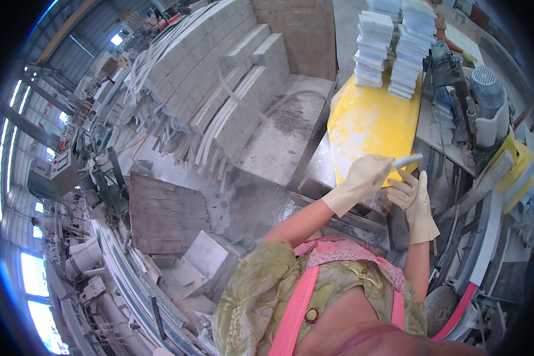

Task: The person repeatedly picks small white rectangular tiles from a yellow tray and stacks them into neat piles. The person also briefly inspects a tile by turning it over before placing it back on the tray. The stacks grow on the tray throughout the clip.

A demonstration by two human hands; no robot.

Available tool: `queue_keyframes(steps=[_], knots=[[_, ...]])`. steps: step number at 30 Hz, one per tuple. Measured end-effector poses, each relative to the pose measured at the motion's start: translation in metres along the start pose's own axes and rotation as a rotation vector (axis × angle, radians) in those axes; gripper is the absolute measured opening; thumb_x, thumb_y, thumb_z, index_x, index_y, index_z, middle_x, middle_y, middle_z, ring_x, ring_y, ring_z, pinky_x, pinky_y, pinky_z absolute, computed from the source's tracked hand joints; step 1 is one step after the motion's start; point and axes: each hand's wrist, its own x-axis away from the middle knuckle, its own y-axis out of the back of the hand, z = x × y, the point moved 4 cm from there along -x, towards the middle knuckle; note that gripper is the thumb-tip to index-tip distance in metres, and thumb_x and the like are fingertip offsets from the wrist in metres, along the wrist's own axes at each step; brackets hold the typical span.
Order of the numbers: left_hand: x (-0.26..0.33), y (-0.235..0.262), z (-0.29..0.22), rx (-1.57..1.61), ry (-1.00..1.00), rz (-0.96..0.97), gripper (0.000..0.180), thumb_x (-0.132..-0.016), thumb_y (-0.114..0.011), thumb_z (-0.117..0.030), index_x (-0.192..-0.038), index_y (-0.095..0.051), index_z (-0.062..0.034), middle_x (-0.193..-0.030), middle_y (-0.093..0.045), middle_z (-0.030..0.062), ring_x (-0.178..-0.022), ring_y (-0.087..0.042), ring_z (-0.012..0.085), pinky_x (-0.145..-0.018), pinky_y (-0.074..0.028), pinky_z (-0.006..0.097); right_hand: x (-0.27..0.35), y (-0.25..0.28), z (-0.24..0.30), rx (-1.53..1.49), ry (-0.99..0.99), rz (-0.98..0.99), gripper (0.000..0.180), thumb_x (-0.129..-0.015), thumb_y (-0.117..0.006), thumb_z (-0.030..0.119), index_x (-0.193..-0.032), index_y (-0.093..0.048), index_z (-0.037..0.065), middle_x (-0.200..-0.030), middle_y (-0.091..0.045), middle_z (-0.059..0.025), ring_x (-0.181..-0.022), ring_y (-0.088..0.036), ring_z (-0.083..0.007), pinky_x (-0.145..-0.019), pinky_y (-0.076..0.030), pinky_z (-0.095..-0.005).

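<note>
My left hand (366, 177), in a pale rubber glove, is closed around a small white stone strip (407, 160) that pokes out to the right. My right hand (414, 199), also gloved, sits just below it with fingers raised toward the strip, touching its underside. Both hands hover over the near edge of a yellow board (368, 121). At the board's far end stand two stacks of white stone tiles (391, 50).
A grey machine with a round motor housing (486, 101) stands right of the board. Long curved white stone mouldings (219, 77) lie stacked at upper left. A wooden pallet (163, 213) and stone blocks (204, 255) lie on the dusty floor at left.
</note>
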Motion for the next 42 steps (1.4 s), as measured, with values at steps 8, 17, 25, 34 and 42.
queue_keyframes(steps=[8, 17, 25, 34, 42], knots=[[0.017, -0.012, -0.028, -0.391, -0.408, 0.153, 0.041, -0.08, -0.068, -0.019, -0.119, -0.064, -0.0057, -0.086, -0.067, 0.0094, -0.064, -0.065, 0.0263, -0.055, -0.053, 0.04, -0.02, 0.027, -0.019, -0.154, 0.072, -0.097, 0.05, -0.106, -0.043, 0.038, -0.137, -0.05, -0.001, -0.135, -0.061, -0.0176, -0.117, -0.066, -0.0318, -0.092, -0.059, -0.0448], [0.011, -0.013, 0.008, -0.11, 0.009, 0.115, 0.032, -0.09, -0.066, -0.019, -0.119, -0.067, -0.0057, -0.102, -0.073, 0.0142, -0.091, -0.069, 0.0366, -0.077, -0.055, 0.043, -0.026, 0.05, -0.026, -0.174, 0.263, -0.133, 0.049, -0.104, -0.052, 0.03, -0.135, -0.053, -0.008, -0.131, -0.063, -0.0199, -0.116, -0.066, -0.0307, -0.1, -0.055, -0.0436], [-0.004, -0.015, 0.028, 0.989, 0.758, 0.074, 0.048, -0.104, -0.051, -0.044, -0.092, -0.066, 0.0006, -0.08, -0.067, 0.0066, -0.07, -0.061, 0.0134, -0.066, -0.05, 0.026, -0.007, 0.017, -0.001, -0.248, 0.31, -0.16, 0.04, -0.106, -0.052, 0.025, -0.134, -0.057, -0.004, -0.125, -0.066, -0.0091, -0.11, -0.066, -0.0153, -0.092, -0.052, -0.0296], [-0.008, -0.023, 0.02, 0.928, 0.698, 0.08, 0.037, -0.1, -0.062, -0.038, -0.088, -0.062, -0.0024, -0.079, -0.065, 0.0042, -0.07, -0.059, 0.0094, -0.065, -0.047, 0.024, -0.016, 0.022, -0.02, -0.3, 0.209, -0.203, 0.036, -0.106, -0.052, 0.024, -0.13, -0.059, -0.002, -0.117, -0.068, -0.0075, -0.103, -0.067, -0.014, -0.084, -0.053, -0.0284], [-0.006, -0.016, -0.002, 0.903, 0.694, 0.164, 0.022, -0.098, -0.061, -0.026, -0.095, -0.059, -0.0039, -0.085, -0.063, 0.0015, -0.08, -0.06, 0.0082, -0.076, -0.048, 0.024, -0.018, 0.029, -0.029, -0.334, 0.145, -0.25, 0.032, -0.105, -0.051, 0.021, -0.126, -0.06, -0.001, -0.112, -0.068, -0.0089, -0.094, -0.067, -0.0174, -0.075, -0.054, -0.0319]])
